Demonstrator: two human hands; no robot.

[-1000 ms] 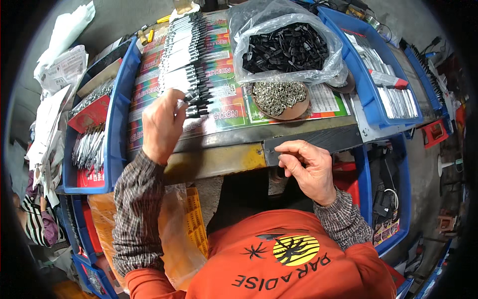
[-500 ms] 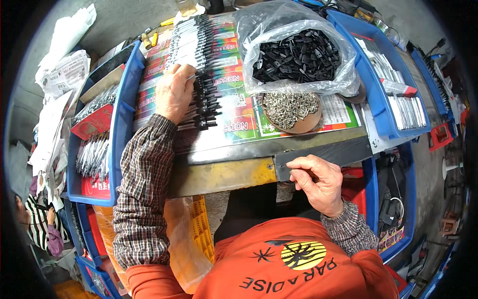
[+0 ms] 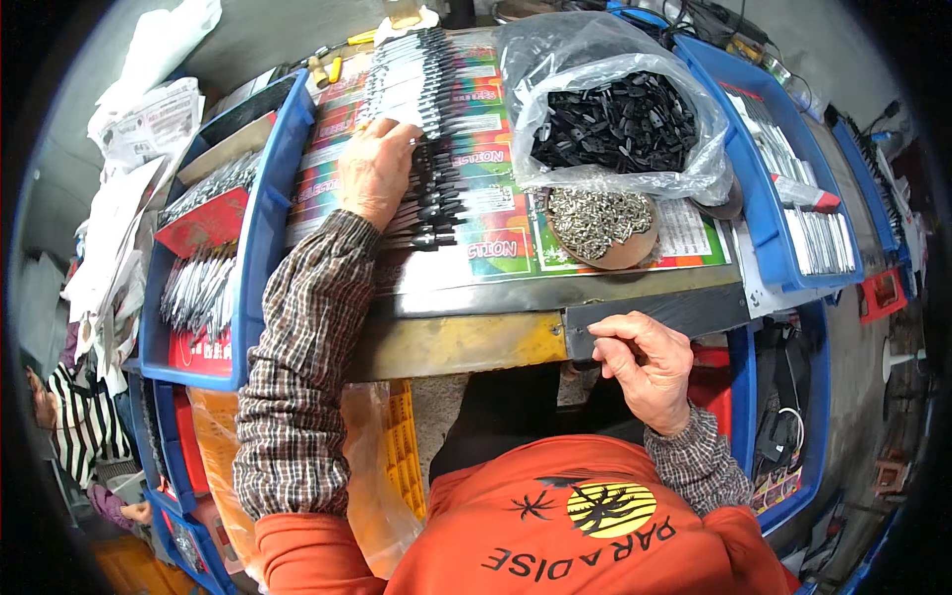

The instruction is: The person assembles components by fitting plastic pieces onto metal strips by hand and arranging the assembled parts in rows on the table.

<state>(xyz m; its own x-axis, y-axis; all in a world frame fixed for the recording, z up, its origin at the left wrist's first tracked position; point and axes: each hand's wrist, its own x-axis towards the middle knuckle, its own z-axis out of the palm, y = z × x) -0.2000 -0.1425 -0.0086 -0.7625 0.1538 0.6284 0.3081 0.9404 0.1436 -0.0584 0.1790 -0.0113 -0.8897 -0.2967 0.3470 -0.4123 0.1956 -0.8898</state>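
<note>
My left hand (image 3: 377,174) rests on a long row of slim silver pieces with black ends (image 3: 433,198), laid side by side on the table. Its fingers are curled around something at the row; a glint of metal shows by the fingertips, too small to name. Just off the front edge of the table, my right hand (image 3: 647,369) has thumb and forefinger brought together. Whatever sits between them cannot be made out. Beyond it lie a round dish of small silver metal parts (image 3: 600,223) and a clear plastic bag (image 3: 555,99) full of black plastic pieces (image 3: 620,124).
Blue bins with silver parts flank the table: one at the left (image 3: 260,248), another at the right (image 3: 769,213). Colourful printed sheets (image 3: 486,159) cover the tabletop. Yellow-handled tools (image 3: 335,69) lie at the back. Another person in a striped top (image 3: 89,421) is at the far left.
The whole view has shifted, so the table and both hands appear slightly further right. My left hand stays at the row, its fingers turned a little; the right hand keeps its pinch.
</note>
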